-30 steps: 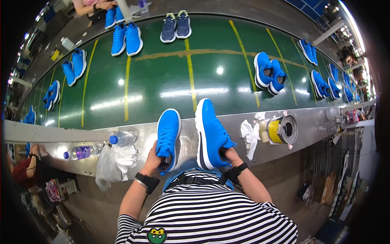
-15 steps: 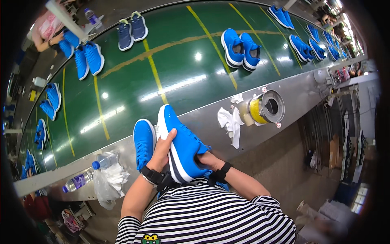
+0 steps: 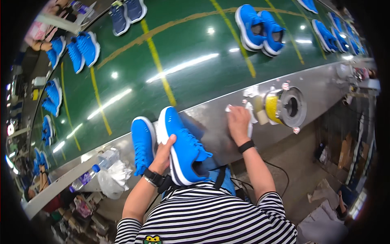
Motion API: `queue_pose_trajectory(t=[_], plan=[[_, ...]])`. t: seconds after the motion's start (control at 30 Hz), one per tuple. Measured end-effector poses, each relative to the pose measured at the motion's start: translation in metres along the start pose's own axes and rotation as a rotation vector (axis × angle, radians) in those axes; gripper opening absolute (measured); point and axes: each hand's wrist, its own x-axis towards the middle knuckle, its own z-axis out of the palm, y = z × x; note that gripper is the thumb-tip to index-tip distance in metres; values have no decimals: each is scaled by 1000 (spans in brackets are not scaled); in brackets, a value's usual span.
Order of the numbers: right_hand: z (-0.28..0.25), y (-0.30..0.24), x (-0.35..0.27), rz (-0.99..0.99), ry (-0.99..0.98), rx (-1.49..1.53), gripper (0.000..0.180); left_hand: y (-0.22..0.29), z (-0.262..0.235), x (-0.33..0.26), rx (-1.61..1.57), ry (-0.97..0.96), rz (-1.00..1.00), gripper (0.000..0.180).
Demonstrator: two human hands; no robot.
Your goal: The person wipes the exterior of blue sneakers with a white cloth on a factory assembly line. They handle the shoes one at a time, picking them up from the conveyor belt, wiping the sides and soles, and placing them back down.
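My left hand (image 3: 164, 154) grips a blue sneaker (image 3: 185, 152) by its white sole, thumb along the side. The shoe is held toe away from me, its dark opening near my striped shirt. Just left of it, a second blue sneaker (image 3: 143, 140) rests at the edge of the metal ledge. Out to the right, my right hand (image 3: 239, 124) is over the ledge with its fingers curled on a crumpled white cloth (image 3: 250, 116). A bit of white shows at the fingertips; the hand hides the rest.
A round metal tin with yellow tape (image 3: 298, 107) stands on the metal ledge (image 3: 211, 142). Beyond runs a green conveyor belt (image 3: 134, 81) carrying several pairs of sneakers. A plastic bag (image 3: 111, 181) and bottles lie at left. Another person's hand (image 3: 40, 46) touches a shoe across the belt.
My right hand has left the sneaker's opening and reached right to the white cloth. My left hand still holds the shoe. The view has shifted, and the belt's shoes appear higher.
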Motion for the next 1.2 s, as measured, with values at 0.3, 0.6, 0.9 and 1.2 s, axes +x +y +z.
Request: queue_pose_trajectory(t=[0.3, 0.6, 0.9, 1.2], plan=[[-20, -84, 17, 359, -437, 957, 10, -2, 0, -4, -7, -11, 9, 61], [11, -138, 34, 285, -807, 962, 9, 0, 6, -3, 69, 30, 21, 62], [32, -125, 29, 343, -782, 910, 12, -5, 9, 3, 207, 103, 35, 56], [19, -128, 26, 540, -782, 1052, 10, 0, 13, 2, 301, 89, 93, 53]])
